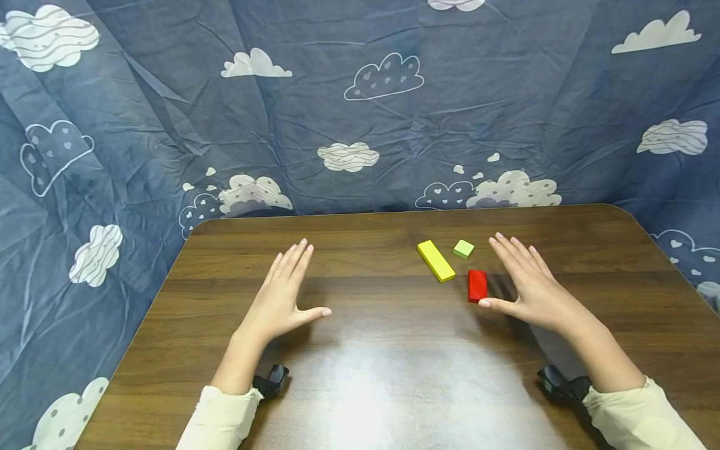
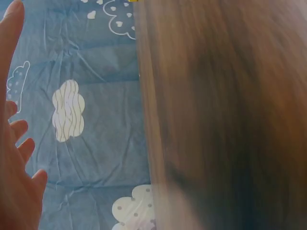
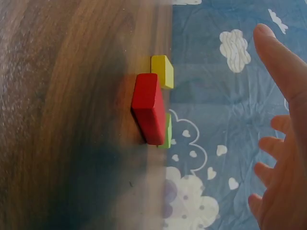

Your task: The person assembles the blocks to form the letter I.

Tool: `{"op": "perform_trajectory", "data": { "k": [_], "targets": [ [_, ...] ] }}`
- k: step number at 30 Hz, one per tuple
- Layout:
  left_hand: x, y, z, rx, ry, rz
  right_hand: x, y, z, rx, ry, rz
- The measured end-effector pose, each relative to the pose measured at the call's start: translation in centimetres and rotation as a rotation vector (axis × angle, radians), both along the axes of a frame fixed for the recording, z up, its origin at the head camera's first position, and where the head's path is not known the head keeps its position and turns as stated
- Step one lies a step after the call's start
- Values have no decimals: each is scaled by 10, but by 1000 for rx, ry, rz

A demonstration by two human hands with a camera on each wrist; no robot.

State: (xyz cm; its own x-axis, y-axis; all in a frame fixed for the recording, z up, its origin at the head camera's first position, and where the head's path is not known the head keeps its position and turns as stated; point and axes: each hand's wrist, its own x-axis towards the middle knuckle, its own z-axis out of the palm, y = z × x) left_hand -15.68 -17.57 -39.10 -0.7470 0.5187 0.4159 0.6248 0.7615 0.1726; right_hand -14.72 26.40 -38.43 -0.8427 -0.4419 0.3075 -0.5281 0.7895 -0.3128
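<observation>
Three blocks lie on the wooden table right of its middle in the head view: a long yellow block (image 1: 436,261), a small light green block (image 1: 464,249) and a red block (image 1: 477,285). My right hand (image 1: 525,284) hovers just right of the red block, fingers straight and thumb spread, holding nothing. In the right wrist view the red block (image 3: 149,109) stands nearest, partly hiding the green block (image 3: 167,131), with the yellow block (image 3: 163,72) behind. My left hand (image 1: 281,297) is held over the table's left part, fingers extended, thumb out, gripping nothing.
The brown wooden table (image 1: 365,250) ends at a far edge against a blue cloth (image 1: 315,125) printed with white clouds. A black wrist strap (image 1: 272,381) sits on the left wrist, another strap (image 1: 562,384) on the right.
</observation>
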Motion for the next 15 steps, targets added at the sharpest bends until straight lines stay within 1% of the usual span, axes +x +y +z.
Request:
{"op": "perform_trajectory", "data": {
  "k": [5,9,15],
  "targets": [
    [-2,11,-1,40,-19,-2,-2,1,-3,-37,-17,-17],
    [-3,19,-2,81,-35,-1,-3,2,-8,-88,-18,-16],
    [-8,30,-4,171,-50,-5,-6,5,-16,-152,-13,10]
  ]
}}
